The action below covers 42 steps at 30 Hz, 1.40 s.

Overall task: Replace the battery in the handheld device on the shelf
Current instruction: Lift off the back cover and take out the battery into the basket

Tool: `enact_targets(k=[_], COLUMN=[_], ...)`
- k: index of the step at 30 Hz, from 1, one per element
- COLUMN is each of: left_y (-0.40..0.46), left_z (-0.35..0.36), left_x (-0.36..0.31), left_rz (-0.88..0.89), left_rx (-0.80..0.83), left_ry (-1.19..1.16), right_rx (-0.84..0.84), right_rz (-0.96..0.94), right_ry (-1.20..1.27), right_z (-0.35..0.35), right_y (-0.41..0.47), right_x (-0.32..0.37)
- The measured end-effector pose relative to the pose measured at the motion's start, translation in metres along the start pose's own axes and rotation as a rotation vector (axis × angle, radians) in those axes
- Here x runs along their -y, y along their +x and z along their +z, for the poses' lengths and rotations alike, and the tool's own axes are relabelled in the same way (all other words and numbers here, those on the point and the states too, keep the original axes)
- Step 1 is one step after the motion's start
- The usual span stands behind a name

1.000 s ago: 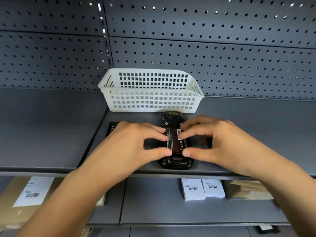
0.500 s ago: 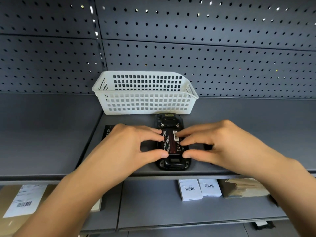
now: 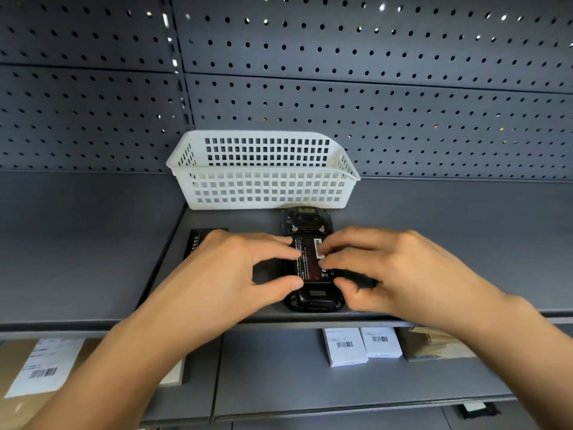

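Observation:
A black handheld device (image 3: 313, 299) lies face down near the front edge of the grey shelf (image 3: 93, 259), its back cover off. A black battery (image 3: 308, 262) with a red-printed label sits in its open bay. My left hand (image 3: 235, 271) grips the battery's left edge between thumb and fingers. From the other side, my right hand (image 3: 387, 271) holds the right edge, its fingertips resting on the label. A flat black box (image 3: 197, 242) with white print lies on the shelf, mostly hidden under my left hand.
A white plastic mesh basket (image 3: 263, 187) stands just behind the device against the perforated back panel (image 3: 403, 103). On the lower shelf lie two small white barcode boxes (image 3: 361, 346), a brown carton (image 3: 434, 342) and a labelled cardboard box (image 3: 40, 367).
Both hands stay on the battery; the right thumb has curled in closer to the device's lower right edge. The view has shifted slightly.

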<state>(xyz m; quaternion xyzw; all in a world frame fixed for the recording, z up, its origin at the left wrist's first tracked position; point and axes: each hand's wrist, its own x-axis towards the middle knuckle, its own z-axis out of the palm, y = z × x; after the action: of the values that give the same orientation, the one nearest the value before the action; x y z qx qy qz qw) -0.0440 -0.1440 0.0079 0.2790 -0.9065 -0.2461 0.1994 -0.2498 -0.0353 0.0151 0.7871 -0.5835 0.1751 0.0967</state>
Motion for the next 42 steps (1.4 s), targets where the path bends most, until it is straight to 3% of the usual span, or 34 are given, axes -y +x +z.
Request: enact_targets(k=[9,12,17,24,31,34,39,42], left_y=[0.0,-0.001,0.0,0.002,0.007,0.006,0.006,0.006], left_z=[0.003,0.004,0.006,0.003,0.002,0.004,0.001,-0.002], left_x=[0.005,0.008,0.013,0.009,0.007,0.007,0.008,0.014], left_rz=[0.154,0.203,0.233,0.167,0.231,0.246,0.182,0.149], left_rx=[0.016,0.013,-0.006,0.036,0.007,-0.004,0.039,0.04], left_ry=[0.132,0.154,0.169,0.129,0.155,0.183,0.161,0.083], right_rx=[-0.033,-0.049,0.109,0.137,0.228,0.227,0.182,0.209], right_rz=[-0.117,-0.04,0.069,-0.134,-0.213,-0.147,0.161,0.185], right_ry=[-0.128,-0.01,0.261,-0.112,-0.228,-0.158,0.213,0.195], right_z=[0.007,0.009,-0.001,-0.008,-0.014,-0.012,-0.009,-0.011], right_y=[-0.005,-0.005,0.004,0.013,0.025,0.025,0.012,0.009], right_x=[-0.005,-0.008,-0.015,-0.004,-0.001,-0.001,-0.022,-0.022])
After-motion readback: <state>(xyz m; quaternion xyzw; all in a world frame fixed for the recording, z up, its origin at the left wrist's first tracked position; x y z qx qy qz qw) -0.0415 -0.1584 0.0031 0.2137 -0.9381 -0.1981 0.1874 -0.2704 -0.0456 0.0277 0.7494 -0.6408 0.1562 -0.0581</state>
